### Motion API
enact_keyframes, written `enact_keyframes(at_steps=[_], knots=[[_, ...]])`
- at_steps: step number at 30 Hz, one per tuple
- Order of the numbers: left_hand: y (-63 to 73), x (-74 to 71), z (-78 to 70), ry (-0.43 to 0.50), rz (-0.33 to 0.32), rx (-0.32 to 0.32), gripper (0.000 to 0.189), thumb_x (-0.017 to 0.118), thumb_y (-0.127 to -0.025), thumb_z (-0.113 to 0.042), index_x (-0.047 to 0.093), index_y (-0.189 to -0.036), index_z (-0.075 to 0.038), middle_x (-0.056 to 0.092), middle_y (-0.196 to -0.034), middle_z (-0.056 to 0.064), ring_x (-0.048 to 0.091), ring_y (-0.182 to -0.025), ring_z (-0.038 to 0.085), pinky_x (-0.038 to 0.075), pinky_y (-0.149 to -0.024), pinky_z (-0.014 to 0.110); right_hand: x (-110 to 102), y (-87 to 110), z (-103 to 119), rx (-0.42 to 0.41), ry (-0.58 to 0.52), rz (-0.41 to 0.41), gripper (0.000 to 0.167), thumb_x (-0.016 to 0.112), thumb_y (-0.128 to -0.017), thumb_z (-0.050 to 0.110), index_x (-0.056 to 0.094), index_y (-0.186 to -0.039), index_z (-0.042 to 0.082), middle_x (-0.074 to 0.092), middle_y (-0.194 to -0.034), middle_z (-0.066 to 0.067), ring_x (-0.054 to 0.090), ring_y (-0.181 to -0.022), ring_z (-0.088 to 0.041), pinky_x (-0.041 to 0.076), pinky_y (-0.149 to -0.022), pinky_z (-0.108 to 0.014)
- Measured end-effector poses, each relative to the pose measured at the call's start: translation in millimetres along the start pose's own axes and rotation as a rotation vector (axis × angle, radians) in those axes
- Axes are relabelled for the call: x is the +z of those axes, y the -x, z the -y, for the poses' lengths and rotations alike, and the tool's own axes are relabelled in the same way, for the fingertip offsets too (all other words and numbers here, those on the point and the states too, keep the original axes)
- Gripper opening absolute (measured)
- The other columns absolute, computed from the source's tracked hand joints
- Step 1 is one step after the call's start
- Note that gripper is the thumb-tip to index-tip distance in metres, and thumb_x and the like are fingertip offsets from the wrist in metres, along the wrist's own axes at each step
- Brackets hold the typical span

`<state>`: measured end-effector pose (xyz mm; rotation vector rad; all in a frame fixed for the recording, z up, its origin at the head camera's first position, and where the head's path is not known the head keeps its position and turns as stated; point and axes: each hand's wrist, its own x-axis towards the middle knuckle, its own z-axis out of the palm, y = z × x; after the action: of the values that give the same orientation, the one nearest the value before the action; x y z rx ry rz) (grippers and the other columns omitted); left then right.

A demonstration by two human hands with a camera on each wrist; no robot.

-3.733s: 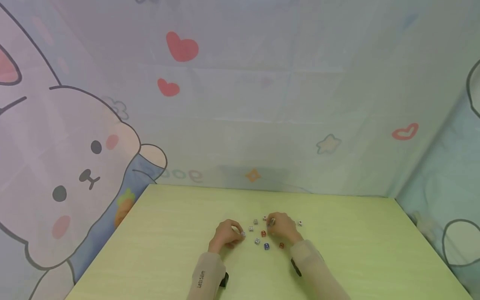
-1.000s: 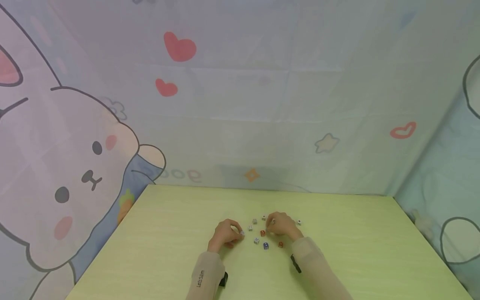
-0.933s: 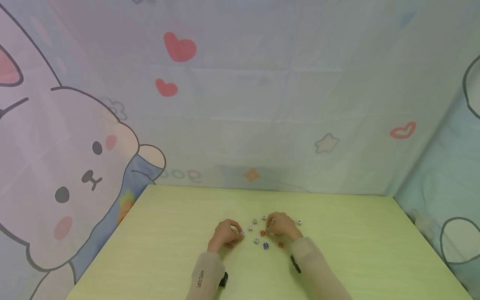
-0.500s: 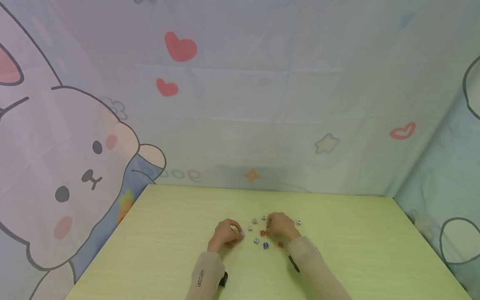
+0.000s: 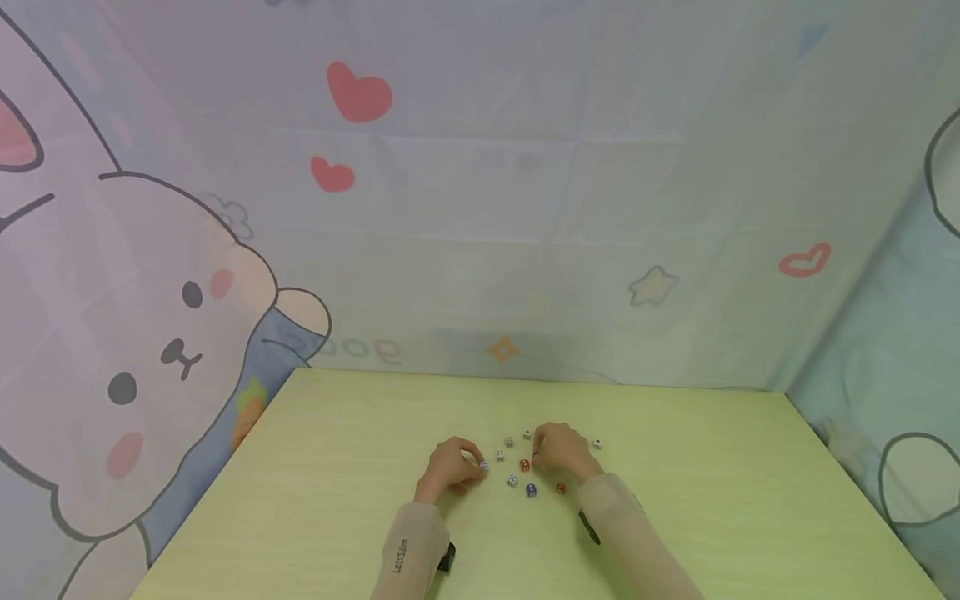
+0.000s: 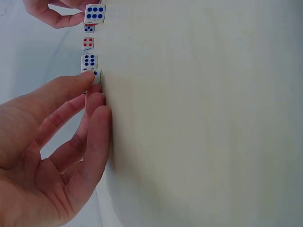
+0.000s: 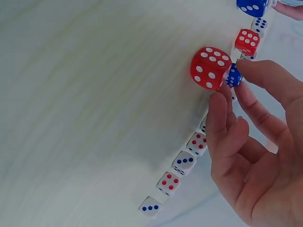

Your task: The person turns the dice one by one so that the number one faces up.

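In the head view my left hand point(image 5: 452, 467) is at the left side of a loose group of dice. Its thumb and fingers pinch a white die point(image 6: 97, 77), partly covered by the thumb in the left wrist view. My right hand point(image 5: 561, 448) is at the group's right side, thumb and forefinger pinching a blue die point(image 7: 233, 75). A larger-looking red die point(image 7: 211, 68) stands nearer the right wrist camera and overlaps the view of those fingertips. Between the hands lie another red die point(image 5: 525, 465), a blue die point(image 5: 531, 490) and several white dice point(image 5: 512, 480).
A row of white dice point(image 7: 169, 182) runs past the right hand in the right wrist view. One white die point(image 5: 597, 444) lies right of that hand. The pale yellow-green table point(image 5: 315, 492) ends at a printed cloth backdrop point(image 5: 480, 250).
The right hand's fingers have drawn together and point down; the gap once seen between thumb and forefinger no longer shows. The left hand and the loose dice have stayed in place.
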<state>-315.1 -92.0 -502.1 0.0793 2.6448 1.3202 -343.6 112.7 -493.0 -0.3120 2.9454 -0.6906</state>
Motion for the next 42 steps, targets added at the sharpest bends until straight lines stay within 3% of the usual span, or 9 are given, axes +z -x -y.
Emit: enact_keyframes(at_steps=[9,17,23,29,36,42], knots=[[-0.8,0.3,1.0,-0.003,0.003,-0.003,0.013,0.071,-0.075,-0.013,0.067,-0.085,-0.005,0.065,-0.067,0.008,0.057,-0.052,0.015,0.05,-0.044,0.028,-3.1,1.0,-3.4,-0.009,-0.025,0.019,0.008,0.07,-0.071,0.014,0.061,-0.07,0.013,0.061,-0.076,0.0,0.049,-0.057,-0.013,0.039,-0.051,-0.025],[-2.6,0.2,1.1,-0.011,-0.003,0.003,0.012,0.071,-0.074,-0.013,0.067,-0.083,-0.006,0.064,-0.065,0.008,0.056,-0.05,0.014,0.05,-0.044,0.027,-1.3,-1.2,-7.5,-0.033,-0.05,0.019,0.004,0.064,-0.076,0.014,0.065,-0.074,0.011,0.065,-0.1,-0.008,0.049,-0.052,-0.011,0.039,-0.047,-0.022],[-1.7,0.1,0.2,-0.006,-0.002,0.0,0.012,0.071,-0.074,-0.013,0.067,-0.083,-0.006,0.064,-0.065,0.008,0.055,-0.05,0.014,0.05,-0.043,0.027,-1.4,-1.1,-9.8,-0.029,-0.059,0.026,0.009,0.061,-0.079,0.014,0.067,-0.083,0.01,0.063,-0.078,-0.004,0.047,-0.049,-0.01,0.037,-0.045,-0.021],[-1.9,0.3,1.1,-0.006,0.0,0.0,0.012,0.071,-0.075,-0.014,0.067,-0.083,-0.007,0.064,-0.065,0.008,0.055,-0.049,0.014,0.049,-0.043,0.027,-2.2,1.5,-11.2,-0.007,-0.088,0.036,0.011,0.064,-0.076,0.011,0.065,-0.086,0.008,0.063,-0.104,-0.01,0.052,-0.052,-0.011,0.042,-0.048,-0.022],[-2.7,0.9,2.5,-0.005,-0.001,0.001,0.012,0.071,-0.075,-0.014,0.067,-0.083,-0.006,0.064,-0.065,0.008,0.056,-0.049,0.014,0.049,-0.043,0.027,-1.0,2.4,-11.3,0.003,-0.042,0.035,0.011,0.07,-0.071,0.011,0.062,-0.079,0.01,0.061,-0.077,-0.002,0.05,-0.056,-0.013,0.039,-0.049,-0.023],[-1.8,1.2,2.1,-0.002,0.0,-0.001,0.013,0.071,-0.075,-0.014,0.067,-0.084,-0.006,0.065,-0.067,0.008,0.056,-0.051,0.014,0.049,-0.043,0.027,-0.6,3.1,-9.2,0.014,-0.027,0.031,0.011,0.071,-0.072,0.012,0.061,-0.077,0.011,0.058,-0.07,-0.001,0.049,-0.055,-0.014,0.036,-0.049,-0.024]])
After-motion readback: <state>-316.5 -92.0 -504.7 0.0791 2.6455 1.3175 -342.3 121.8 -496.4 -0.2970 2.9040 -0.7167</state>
